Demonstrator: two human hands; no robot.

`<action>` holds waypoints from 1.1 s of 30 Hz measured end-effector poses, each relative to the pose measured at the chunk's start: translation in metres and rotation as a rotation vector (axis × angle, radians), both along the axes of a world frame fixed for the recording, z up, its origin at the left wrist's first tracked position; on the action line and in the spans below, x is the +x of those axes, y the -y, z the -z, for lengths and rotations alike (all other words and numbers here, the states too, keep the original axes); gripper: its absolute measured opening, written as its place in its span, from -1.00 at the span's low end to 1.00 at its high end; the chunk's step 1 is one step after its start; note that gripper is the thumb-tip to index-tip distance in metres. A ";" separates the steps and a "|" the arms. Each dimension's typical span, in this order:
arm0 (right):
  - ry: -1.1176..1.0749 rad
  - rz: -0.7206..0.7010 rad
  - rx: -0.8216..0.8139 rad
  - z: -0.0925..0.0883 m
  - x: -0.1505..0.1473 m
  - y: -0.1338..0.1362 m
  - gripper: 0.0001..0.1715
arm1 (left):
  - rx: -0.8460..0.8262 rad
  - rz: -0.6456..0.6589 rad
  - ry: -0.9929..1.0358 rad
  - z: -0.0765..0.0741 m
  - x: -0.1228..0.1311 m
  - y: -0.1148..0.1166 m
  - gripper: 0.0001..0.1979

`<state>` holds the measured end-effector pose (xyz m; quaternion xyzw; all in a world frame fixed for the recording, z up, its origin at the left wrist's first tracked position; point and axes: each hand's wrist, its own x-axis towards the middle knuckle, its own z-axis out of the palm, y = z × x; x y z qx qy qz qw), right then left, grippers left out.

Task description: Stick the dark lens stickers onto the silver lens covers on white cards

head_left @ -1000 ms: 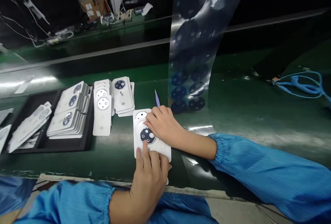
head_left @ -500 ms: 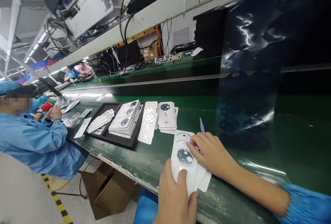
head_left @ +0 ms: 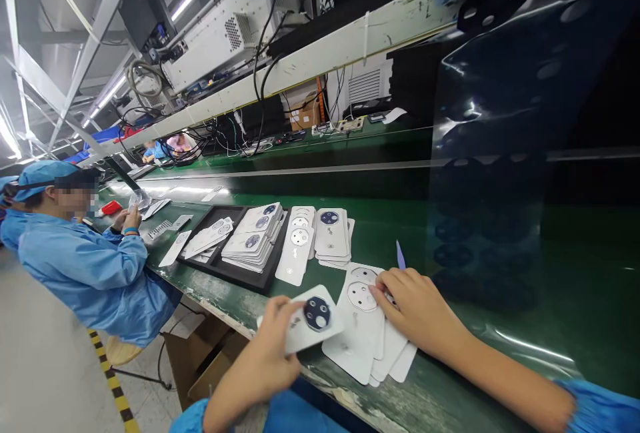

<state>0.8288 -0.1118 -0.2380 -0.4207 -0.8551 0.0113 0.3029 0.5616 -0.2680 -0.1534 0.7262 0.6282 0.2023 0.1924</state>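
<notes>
My left hand [head_left: 273,346] grips a white card [head_left: 313,321] that bears a dark round lens cover with several holes, lifted off the green belt to the left of a small fanned pile of white cards [head_left: 360,339]. My right hand [head_left: 417,309] rests on the right side of that pile with fingers curled, and a purple tool [head_left: 401,255] sticks up from behind the fingers. A clear film sheet [head_left: 487,146] with dark round lens covers stands upright behind my right hand.
A black tray [head_left: 233,271] holds stacks of finished cards, with more white card stacks [head_left: 320,236] beside it on the green conveyor [head_left: 575,299]. A person in a blue coat [head_left: 90,273] works at the left. A cardboard box [head_left: 195,359] sits under the belt edge.
My left hand has lifted the top card with the dark cover off the pile and carried it left. The card below shows a bare white ring. The view has swung up and left.
</notes>
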 end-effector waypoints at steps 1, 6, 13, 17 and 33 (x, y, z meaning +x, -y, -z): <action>-0.003 -0.001 -0.001 0.000 0.000 0.000 -0.66 | 0.042 -0.013 0.001 -0.007 -0.015 -0.003 -0.03; 0.007 -0.014 -0.023 0.001 -0.001 -0.001 -0.69 | 0.243 -0.084 -0.010 -0.039 -0.100 -0.053 -0.20; 0.008 -0.019 -0.018 0.001 -0.001 -0.002 -0.72 | 0.109 0.036 0.032 -0.021 -0.168 -0.149 -0.53; 0.004 -0.021 -0.027 -0.001 -0.001 -0.002 -0.73 | 0.037 0.044 0.019 -0.003 -0.186 -0.160 -0.54; -0.303 -0.070 0.000 -0.009 0.001 0.000 -0.82 | 0.105 -0.268 -0.170 0.008 -0.140 -0.168 -0.53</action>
